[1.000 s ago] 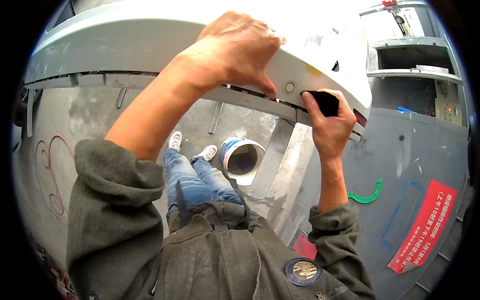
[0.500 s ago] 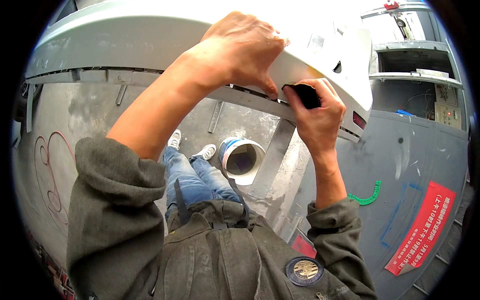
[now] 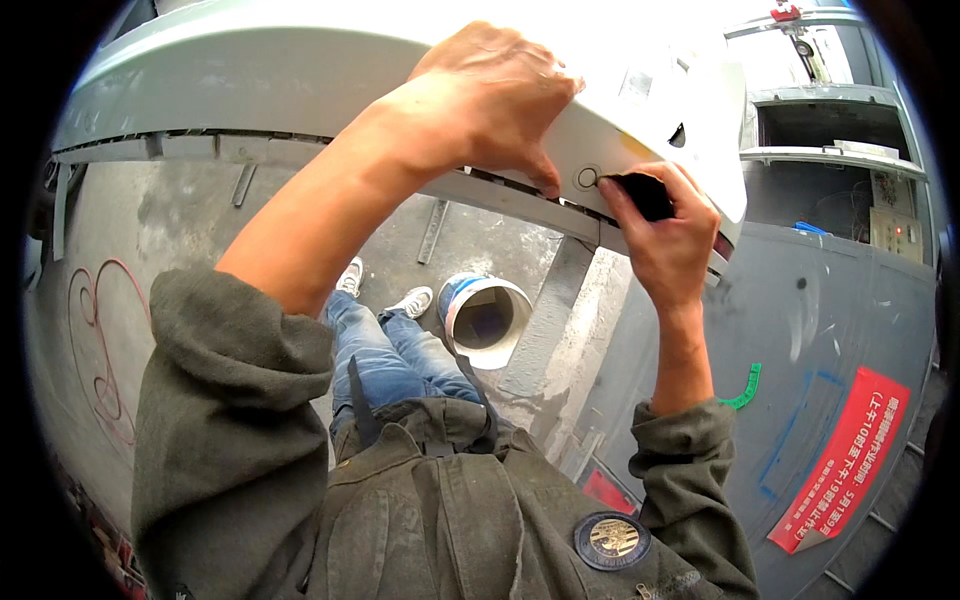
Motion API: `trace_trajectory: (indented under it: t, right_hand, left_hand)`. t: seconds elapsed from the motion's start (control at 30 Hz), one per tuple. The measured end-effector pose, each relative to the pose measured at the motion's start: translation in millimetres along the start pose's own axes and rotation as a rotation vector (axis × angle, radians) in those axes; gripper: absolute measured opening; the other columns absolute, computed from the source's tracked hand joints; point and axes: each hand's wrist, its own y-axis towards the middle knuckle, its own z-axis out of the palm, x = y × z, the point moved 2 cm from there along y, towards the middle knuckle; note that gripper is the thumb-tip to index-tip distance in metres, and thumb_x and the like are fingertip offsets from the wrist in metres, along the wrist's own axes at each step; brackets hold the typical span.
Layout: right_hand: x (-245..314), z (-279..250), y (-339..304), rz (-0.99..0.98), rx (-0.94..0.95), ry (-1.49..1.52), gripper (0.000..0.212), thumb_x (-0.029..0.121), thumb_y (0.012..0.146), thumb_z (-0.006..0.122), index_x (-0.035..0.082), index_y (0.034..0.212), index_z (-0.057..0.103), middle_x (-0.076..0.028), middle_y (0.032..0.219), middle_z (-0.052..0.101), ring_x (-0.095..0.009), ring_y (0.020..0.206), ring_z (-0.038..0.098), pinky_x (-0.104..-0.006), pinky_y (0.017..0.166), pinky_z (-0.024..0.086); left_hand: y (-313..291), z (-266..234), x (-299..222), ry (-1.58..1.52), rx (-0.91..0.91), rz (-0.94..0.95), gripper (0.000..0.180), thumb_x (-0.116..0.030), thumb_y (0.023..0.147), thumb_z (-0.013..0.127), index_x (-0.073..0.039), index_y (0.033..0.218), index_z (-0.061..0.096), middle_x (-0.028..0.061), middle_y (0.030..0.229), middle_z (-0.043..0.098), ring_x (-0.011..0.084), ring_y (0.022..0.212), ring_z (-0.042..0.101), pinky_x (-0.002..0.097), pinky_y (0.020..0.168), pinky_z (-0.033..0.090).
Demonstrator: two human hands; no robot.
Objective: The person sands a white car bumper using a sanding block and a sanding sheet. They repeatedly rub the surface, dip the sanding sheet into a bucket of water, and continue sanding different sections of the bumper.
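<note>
A white car bumper [image 3: 300, 80] lies across a metal stand in front of me. My left hand [image 3: 495, 95] grips it, thumb pressed near the lower edge and the other fingers mostly hidden on the surface. Between the thumb and fingers of my right hand [image 3: 675, 225] is a folded piece of black sandpaper [image 3: 645, 196], held against the bumper close to its right end. Just left of the sandpaper, a small round outline [image 3: 587, 178] shows on the bumper.
Below the bumper a white bucket [image 3: 515, 345] stands on the floor, near my shoes. A red hose [image 3: 105, 350] is coiled at the left. To the right, a grey panel bears a red sign [image 3: 840, 460] and a green curved piece [image 3: 745, 388]. Metal shelving [image 3: 830, 155] stands behind.
My right hand has slid right along the bumper with the sandpaper, uncovering the round outline. My left hand has hardly moved.
</note>
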Motion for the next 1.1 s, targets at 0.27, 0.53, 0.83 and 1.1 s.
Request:
trace_trajectory:
  t: [0.27, 0.53, 0.83, 1.1]
  right_hand:
    - [-12.7, -2.3, -2.3, 0.006, -0.075, -0.004, 0.017, 0.009, 0.079, 0.088, 0.004, 0.087, 0.073, -0.009, 0.084, 0.071, -0.023, 0.072, 0.068, -0.0335, 0.068, 0.055]
    - [-7.3, 22.4, -19.9, -0.326, -0.044, -0.100, 0.022, 0.005, 0.071, 0.086, 0.010, 0.086, 0.071, -0.004, 0.081, 0.064, -0.023, 0.074, 0.067, -0.0372, 0.063, 0.055]
    - [-21.8, 15.0, -21.9, -0.473, -0.129, -0.131, 0.024, 0.006, 0.065, 0.085, 0.011, 0.084, 0.072, -0.001, 0.080, 0.064, -0.021, 0.074, 0.068, -0.0335, 0.061, 0.055]
    - [32.0, 49.8, -5.3, -0.516, -0.101, -0.199, 0.011, 0.006, 0.073, 0.071, 0.013, 0.079, 0.065, -0.001, 0.081, 0.058, -0.017, 0.074, 0.064, -0.0311, 0.057, 0.054]
  left_hand:
    - [-2.8, -1.7, 1.5, 0.004, -0.064, 0.019, 0.083, -0.056, 0.062, 0.093, -0.008, 0.127, 0.072, 0.0123, 0.109, 0.077, 0.0294, 0.105, 0.075, 0.0407, 0.093, 0.058]
    - [2.4, 3.6, 4.4, 0.029, -0.111, 0.021, 0.059, -0.056, 0.087, 0.074, -0.009, 0.122, 0.075, 0.0146, 0.109, 0.077, 0.0337, 0.103, 0.074, 0.0424, 0.090, 0.058]
    - [3.2, 3.7, 11.3, -0.037, -0.139, 0.037, 0.048, -0.049, 0.100, 0.064, -0.009, 0.122, 0.076, 0.0158, 0.104, 0.078, 0.0346, 0.097, 0.074, 0.0424, 0.086, 0.058]
    - [4.8, -2.3, 10.8, -0.082, -0.065, -0.020, 0.042, -0.045, 0.102, 0.064, -0.013, 0.125, 0.077, 0.0126, 0.104, 0.080, 0.0261, 0.078, 0.076, 0.0363, 0.073, 0.058]
